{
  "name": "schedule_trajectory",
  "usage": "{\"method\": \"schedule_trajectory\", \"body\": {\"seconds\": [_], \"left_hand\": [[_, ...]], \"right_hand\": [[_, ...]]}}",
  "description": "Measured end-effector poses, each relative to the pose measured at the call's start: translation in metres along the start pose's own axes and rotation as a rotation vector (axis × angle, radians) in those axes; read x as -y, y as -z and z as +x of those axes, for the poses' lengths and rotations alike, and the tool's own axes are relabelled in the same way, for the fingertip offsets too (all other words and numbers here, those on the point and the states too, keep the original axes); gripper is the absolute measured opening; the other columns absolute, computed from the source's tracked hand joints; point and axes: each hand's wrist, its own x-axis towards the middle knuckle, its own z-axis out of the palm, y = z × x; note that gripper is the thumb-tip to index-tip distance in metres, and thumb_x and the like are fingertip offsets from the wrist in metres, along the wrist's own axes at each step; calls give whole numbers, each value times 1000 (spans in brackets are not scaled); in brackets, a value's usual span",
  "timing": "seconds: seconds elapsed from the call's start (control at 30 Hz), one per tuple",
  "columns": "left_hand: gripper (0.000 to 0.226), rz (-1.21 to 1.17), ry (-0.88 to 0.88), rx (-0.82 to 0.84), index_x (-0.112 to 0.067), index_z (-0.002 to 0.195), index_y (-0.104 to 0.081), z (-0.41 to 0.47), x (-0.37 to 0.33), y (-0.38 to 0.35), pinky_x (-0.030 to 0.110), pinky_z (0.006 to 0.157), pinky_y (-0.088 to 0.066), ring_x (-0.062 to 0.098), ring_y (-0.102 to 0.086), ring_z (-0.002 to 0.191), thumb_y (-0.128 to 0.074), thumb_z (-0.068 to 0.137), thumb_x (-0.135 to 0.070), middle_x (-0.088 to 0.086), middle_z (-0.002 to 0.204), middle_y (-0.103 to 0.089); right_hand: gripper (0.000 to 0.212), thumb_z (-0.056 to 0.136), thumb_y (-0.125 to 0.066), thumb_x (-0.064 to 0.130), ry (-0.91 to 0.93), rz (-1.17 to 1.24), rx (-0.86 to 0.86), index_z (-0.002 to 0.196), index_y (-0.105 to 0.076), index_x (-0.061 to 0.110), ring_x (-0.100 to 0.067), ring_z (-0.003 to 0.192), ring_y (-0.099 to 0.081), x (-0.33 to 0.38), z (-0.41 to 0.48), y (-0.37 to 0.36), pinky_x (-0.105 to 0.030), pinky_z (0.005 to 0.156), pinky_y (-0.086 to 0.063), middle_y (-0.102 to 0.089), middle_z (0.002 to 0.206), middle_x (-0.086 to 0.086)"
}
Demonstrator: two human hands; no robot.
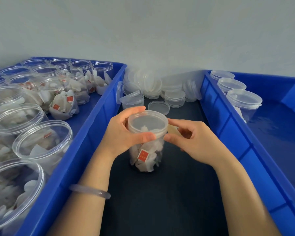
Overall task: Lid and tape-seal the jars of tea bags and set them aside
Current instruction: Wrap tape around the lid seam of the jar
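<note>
We hold the jar (146, 150) upright on the dark mat (169, 193), our left hand (121, 133) curled round its lid (147, 122), while our right hand (194, 138) pinches the tape (173, 130) at the rim; best press it flat along the seam, turning slowly. A pale wall (143, 31) backs two blue bins (85, 142) and loose lids (160, 86).

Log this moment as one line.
stage: tape-sealing | left hand: grips clear plastic jar | right hand: pinches beige tape strip at translucent round lid
</note>
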Motion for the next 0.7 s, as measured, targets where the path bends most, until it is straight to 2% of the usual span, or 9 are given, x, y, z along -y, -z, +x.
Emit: {"method": "schedule_trajectory", "body": {"seconds": [0.07,0.1,0.17,0.23,0.33,0.4,0.47,0.57,0.7], "left_hand": [[82,0,3,89,-22,125,-56,0,-3,4,17,83,-50,-2,-60,104,-83,49,-36,-12,113,-64],[82,35,9,137,-23,123,-56,1,-6,7,18,85,-49,-1,-59,105,-87,49,-35,-11,115,-63],[81,184,29,228,-29,121,-54,4,-15,12,18,88,-45,0,-52,111,-93,51,-36,-12,122,-56],[70,406,27,283,-35,116,-51,6,-28,12,14,83,-39,0,-39,109,-89,57,-37,-15,122,-48],[77,777,2,279,-31,111,-43,8,-50,-5,18,66,-32,8,-30,97,-85,50,-51,-22,98,-41],[93,994,-46,265,-28,118,-40,11,-59,-20,26,68,-30,13,-29,100,-81,44,-66,-15,104,-48],[106,1118,-56,314,-31,136,-34,16,-61,-29,29,78,-28,18,-28,108,-78,48,-70,-8,121,-47],[83,1054,-47,355,-39,133,-42,19,-59,-27,30,81,-28,15,-23,101,-77,61,-62,-8,114,-44],[46,996,-100,283,-38,112,-51,18,-54,-30,30,80,-25,14,-27,100,-73,71,-42,-10,112,-49]], "right_hand": [[55,77,-71,45,24,42,29,130,-54,45,-17,75,-53,-1,3,0,-39,77,-52,-65,89,18],[57,76,-72,44,40,55,45,130,-54,45,-14,78,-55,-2,4,-1,-35,79,-52,-65,98,21],[50,74,-73,45,84,25,31,116,-51,64,-5,68,-48,-5,4,0,-16,68,-45,-63,92,17],[47,73,-71,50,108,-54,-2,97,-43,80,-2,61,-40,-4,0,2,-11,58,-37,-51,69,9],[51,78,-68,45,150,-139,-19,122,-47,62,5,65,-44,-1,-6,-1,-8,62,-36,-47,65,9],[54,81,-64,44,158,-227,-1,133,-48,47,5,66,-46,3,-7,-1,-12,61,-36,-47,69,14],[60,84,-59,41,162,-285,60,141,-40,41,4,65,-43,3,-9,1,-14,63,-33,-49,80,16],[64,88,-61,18,138,-134,93,144,-37,36,5,63,-44,0,-14,4,-9,63,-36,-43,73,13],[44,90,-59,24,121,-134,20,131,-52,36,3,63,-48,-1,-16,-2,-11,59,-38,-49,69,15]]}}
